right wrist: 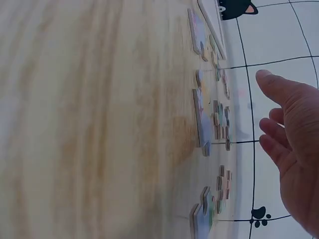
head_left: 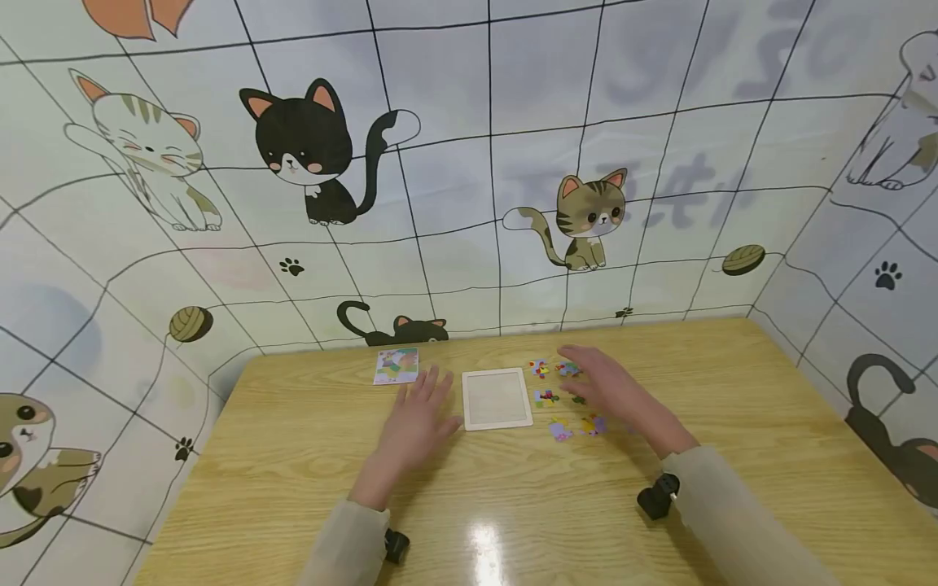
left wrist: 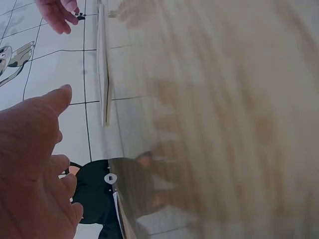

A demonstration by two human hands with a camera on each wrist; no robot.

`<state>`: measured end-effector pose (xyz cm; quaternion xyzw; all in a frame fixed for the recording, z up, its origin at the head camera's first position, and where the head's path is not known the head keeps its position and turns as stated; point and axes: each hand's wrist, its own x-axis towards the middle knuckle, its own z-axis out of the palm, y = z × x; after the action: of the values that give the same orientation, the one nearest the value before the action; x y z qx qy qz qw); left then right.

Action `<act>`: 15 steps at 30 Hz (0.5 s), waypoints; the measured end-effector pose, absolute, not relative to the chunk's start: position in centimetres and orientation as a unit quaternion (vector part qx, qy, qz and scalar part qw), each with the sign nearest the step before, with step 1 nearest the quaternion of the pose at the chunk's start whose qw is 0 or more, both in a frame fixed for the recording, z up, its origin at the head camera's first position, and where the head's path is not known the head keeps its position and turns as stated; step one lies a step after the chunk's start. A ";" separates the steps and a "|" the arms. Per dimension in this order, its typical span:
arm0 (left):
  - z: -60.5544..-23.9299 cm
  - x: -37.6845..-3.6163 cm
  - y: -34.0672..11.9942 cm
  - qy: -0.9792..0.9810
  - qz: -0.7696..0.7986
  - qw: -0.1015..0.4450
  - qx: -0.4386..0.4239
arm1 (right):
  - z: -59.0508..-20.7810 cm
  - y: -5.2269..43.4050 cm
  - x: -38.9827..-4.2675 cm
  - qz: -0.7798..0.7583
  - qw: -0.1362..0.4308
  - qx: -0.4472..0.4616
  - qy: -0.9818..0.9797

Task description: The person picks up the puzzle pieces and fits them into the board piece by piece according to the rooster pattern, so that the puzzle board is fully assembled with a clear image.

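A person's left hand (head_left: 419, 415) rests flat, fingers spread, beside the empty puzzle frame (head_left: 497, 398); the right hand (head_left: 608, 389) hovers, fingers relaxed, over loose puzzle pieces (head_left: 545, 398) on the wooden table (head_left: 293, 456).

A light wooden table (head_left: 293, 456) with visible grain stands in a corner. The walls (head_left: 659, 122) carry pale grid-pattern wallpaper printed with cartoon cats (head_left: 304, 146), yarn balls (head_left: 190, 323) and paw prints (head_left: 887, 276). A bright glare spot (head_left: 484, 545) marks the glossy tabletop.
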<state>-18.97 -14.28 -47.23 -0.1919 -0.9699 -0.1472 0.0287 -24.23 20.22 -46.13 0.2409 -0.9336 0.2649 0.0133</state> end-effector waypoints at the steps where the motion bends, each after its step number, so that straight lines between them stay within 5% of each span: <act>1: -47.3 -19.0 -14.2 -0.969 -0.151 0.023 -0.196 | -46.2 20.2 -24.5 0.269 0.012 0.241 -0.933; 15: -48.2 -19.5 -14.1 -0.952 -0.211 -0.013 -0.220 | -47.1 19.4 -27.4 0.373 -0.054 0.198 -0.905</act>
<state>-19.53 -14.09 -48.24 -0.2202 -0.9522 -0.2114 -0.0129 -27.44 19.43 -47.06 0.1984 -0.9049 0.3726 -0.0545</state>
